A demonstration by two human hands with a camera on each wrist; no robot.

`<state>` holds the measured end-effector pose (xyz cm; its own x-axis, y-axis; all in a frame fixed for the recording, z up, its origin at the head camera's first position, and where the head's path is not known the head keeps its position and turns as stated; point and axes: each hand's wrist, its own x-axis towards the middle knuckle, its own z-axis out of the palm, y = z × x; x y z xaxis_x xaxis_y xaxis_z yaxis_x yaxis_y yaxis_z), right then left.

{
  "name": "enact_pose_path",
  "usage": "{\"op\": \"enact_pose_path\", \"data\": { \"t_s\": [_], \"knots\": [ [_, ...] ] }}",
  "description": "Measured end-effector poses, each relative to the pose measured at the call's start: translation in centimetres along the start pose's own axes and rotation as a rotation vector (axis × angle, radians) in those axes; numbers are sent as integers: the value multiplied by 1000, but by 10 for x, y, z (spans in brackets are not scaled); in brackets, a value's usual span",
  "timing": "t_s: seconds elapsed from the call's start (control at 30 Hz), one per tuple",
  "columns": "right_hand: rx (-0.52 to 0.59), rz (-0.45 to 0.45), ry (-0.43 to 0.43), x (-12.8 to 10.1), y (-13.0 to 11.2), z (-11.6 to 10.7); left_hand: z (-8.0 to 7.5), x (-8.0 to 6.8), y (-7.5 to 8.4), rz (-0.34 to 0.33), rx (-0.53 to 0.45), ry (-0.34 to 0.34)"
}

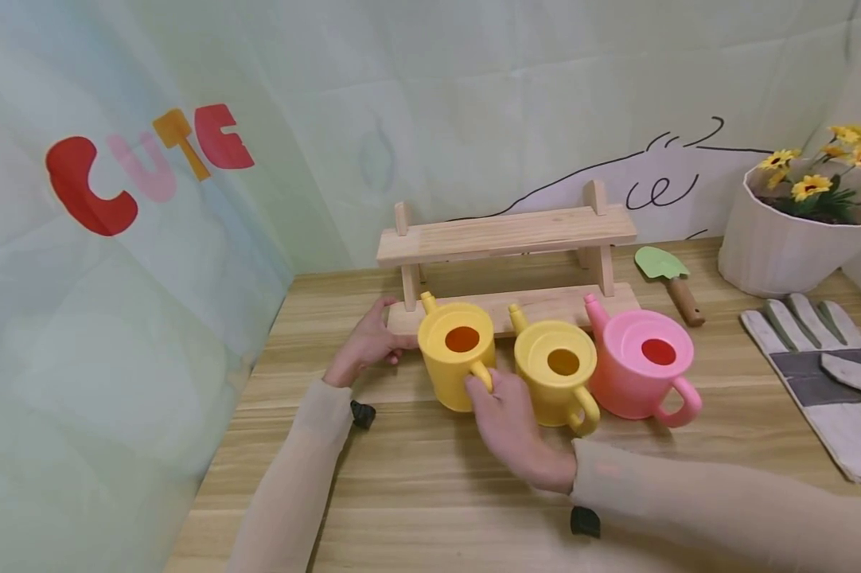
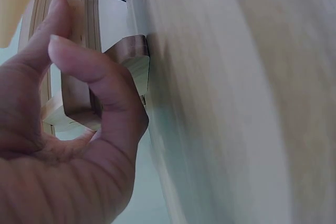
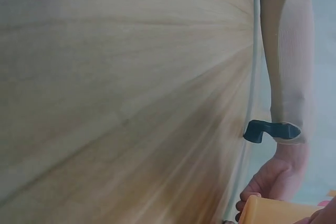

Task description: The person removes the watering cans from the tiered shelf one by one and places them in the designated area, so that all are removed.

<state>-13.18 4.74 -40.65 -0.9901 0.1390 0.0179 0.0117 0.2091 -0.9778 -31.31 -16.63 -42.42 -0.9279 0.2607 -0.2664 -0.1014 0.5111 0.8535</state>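
Note:
Three toy watering cans stand in a row in front of a two-tier wooden shelf (image 1: 505, 235): a yellow can (image 1: 453, 366) at the left, a second yellow can (image 1: 555, 382) in the middle, a pink can (image 1: 641, 370) at the right. My right hand (image 1: 484, 386) pinches the handle of the left yellow can. My left hand (image 1: 387, 334) holds the left end of the shelf's lower board. In the left wrist view its fingers (image 2: 63, 45) curl by the shelf's wood (image 2: 134, 59). The right wrist view shows an edge of the yellow can (image 3: 278, 211).
A green trowel (image 1: 663, 270) with a wooden handle lies right of the shelf. A white pot of yellow flowers (image 1: 781, 247) stands at the back right, and a grey work glove (image 1: 824, 374) lies in front of it. The wooden table (image 1: 416, 477) meets a fabric wall at the left.

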Motion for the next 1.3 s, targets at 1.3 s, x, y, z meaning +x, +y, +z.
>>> {"op": "enact_pose_path", "data": {
  "t_s": [1.3],
  "knots": [
    [38,1,23,10,56,18,-1,-4,2,18,8,-20]
  ]
}}
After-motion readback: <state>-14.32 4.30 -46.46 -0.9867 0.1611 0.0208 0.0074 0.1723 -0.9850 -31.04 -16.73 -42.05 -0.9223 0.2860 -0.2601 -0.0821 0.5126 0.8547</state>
